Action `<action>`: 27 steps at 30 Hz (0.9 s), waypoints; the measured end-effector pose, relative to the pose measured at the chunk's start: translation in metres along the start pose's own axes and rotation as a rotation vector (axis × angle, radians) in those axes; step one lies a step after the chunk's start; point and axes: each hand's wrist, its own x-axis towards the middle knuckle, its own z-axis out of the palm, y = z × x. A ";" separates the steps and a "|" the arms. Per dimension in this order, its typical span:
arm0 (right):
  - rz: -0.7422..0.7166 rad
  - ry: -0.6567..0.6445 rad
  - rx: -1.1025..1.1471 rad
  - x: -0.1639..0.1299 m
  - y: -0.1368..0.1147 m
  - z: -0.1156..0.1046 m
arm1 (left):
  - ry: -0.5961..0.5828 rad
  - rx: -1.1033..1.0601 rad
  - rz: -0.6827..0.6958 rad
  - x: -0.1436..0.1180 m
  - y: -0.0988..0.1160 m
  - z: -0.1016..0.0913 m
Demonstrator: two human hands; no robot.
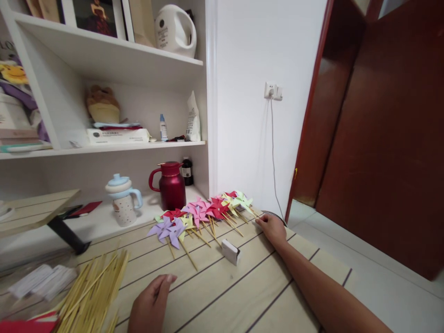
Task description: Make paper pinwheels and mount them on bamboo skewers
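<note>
At the near left corner of the tabletop [208, 296], a loose sheaf of thin, straw-yellow sticks [92, 286] lies beside flat red paper [27, 325] and a clear plastic bag [62, 259] with pale, oblong packets [46, 280] in it; that corner is blurred. To the right of the sticks, the left hand [151, 303] hovers or rests low, its fingers curled together with the thumb laid along them. The tabletop is pale and wood-grained, scored with dark parallel lines. A small white box [231, 252] stands between the two hands, a dark opening at its right side; its contents cannot be made out.

Beyond it spreads a row of folded pinwheels [197, 210], sharp-pointed and matt, in lavender, pink, red, yellow and light green, their slim sticks slanting toward the near side. At the row's right end, the right hand [272, 227] has its fingers gathered together just at the stick end of the light green pinwheel [241, 200]; whether they clamp it, I cannot tell.

Behind the row stand a glossy red flask [172, 189], a speckled, blue-lidded cup [123, 208] and a dark, labelled bottle [187, 171], all closed, under a white shelf [138, 146].
</note>
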 end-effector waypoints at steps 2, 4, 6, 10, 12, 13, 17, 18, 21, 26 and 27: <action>0.010 0.004 -0.002 -0.001 -0.001 0.000 | -0.007 0.000 0.000 0.000 0.000 -0.001; 0.016 0.002 -0.007 -0.001 -0.001 -0.001 | -0.019 -0.002 0.002 0.000 -0.001 -0.001; 0.020 -0.005 -0.015 -0.001 -0.002 -0.001 | -0.024 0.001 0.002 0.000 -0.003 -0.001; 0.025 -0.030 -0.042 -0.001 -0.004 -0.001 | -0.019 0.001 -0.017 0.000 -0.003 -0.002; 0.028 -0.048 -0.058 -0.001 -0.005 -0.001 | -0.020 -0.004 -0.020 -0.001 -0.002 -0.002; 0.028 -0.059 -0.066 -0.001 -0.005 -0.001 | -0.017 -0.004 -0.016 -0.001 -0.001 -0.002; 0.020 -0.108 -0.104 0.000 -0.004 -0.001 | -0.006 0.013 -0.012 -0.002 0.001 -0.002; 0.018 -0.118 -0.112 0.001 -0.004 -0.001 | -0.003 0.018 -0.014 -0.002 0.001 -0.002; 0.010 -0.136 -0.121 0.002 -0.003 0.000 | 0.006 0.023 -0.016 -0.001 0.002 -0.002; -0.006 -0.108 -0.087 0.003 -0.002 0.001 | 0.007 0.035 -0.018 0.000 0.004 -0.002; -0.005 -0.094 -0.075 0.004 -0.002 0.001 | 0.007 0.036 -0.021 -0.001 0.004 -0.003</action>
